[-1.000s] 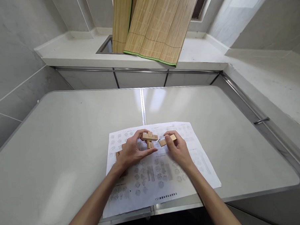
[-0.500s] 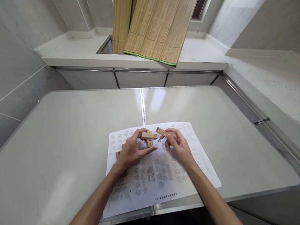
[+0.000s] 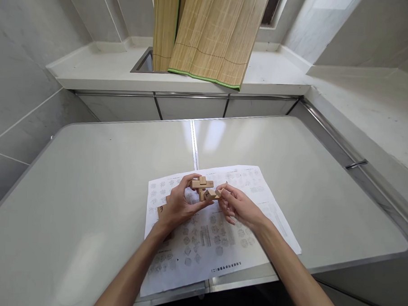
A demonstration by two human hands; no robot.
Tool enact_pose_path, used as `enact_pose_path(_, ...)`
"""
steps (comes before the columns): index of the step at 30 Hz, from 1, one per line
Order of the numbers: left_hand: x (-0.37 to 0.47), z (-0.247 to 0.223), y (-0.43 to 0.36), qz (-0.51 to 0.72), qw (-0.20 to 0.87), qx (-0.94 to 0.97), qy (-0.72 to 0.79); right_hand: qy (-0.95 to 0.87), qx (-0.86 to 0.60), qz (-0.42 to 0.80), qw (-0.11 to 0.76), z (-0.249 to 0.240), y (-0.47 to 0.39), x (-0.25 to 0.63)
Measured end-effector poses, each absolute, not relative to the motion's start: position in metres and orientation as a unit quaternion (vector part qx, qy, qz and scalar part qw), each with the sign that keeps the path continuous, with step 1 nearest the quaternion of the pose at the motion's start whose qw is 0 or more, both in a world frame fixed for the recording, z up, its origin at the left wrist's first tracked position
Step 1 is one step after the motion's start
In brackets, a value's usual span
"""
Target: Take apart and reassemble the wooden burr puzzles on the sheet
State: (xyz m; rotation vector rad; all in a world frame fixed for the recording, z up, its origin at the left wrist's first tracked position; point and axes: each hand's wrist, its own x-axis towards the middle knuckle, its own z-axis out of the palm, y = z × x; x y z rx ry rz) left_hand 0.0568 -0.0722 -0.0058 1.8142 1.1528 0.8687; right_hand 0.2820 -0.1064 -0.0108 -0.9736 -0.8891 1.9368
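Observation:
Over the printed sheet (image 3: 199,265), my left hand (image 3: 181,204) grips several interlocked wooden puzzle pieces (image 3: 202,184) between thumb and fingers. My right hand (image 3: 238,204) pinches a notched wooden puzzle piece (image 3: 210,195) with a dark mark on its end. That piece is against the lower right of the assembly; whether it is seated in it I cannot tell. Partly hidden behind my left hand, more wooden pieces lie on the sheet, one a marked block (image 3: 161,210).
The sheet, covered in small diagrams, lies at the near edge of a pale folding table (image 3: 122,167) with a metal seam (image 3: 194,146). Beyond it stands a white counter (image 3: 106,72) with a sink (image 3: 145,62) and a hanging bamboo mat (image 3: 212,40).
My right hand has brought its piece left and down, turning it so the marked end shows, up to the assembly. My left hand has stayed nearly still.

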Motion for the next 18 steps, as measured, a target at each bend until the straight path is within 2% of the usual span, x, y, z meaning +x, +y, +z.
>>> enact_pose_path(8, 0.0568, -0.0077, -0.0745, 0.349, 0.395, 0.727, 0.440, -0.332, -0.378, 0.780, 0.371, -0.0115, -0.1063, 0.2805)
enact_pose_path(18, 0.0568, -0.0074, -0.0736, 0.348, 0.395, 0.740, 0.420, -0.358, -0.380, 0.751, 0.404, -0.0120, -0.1065, 0.2770)
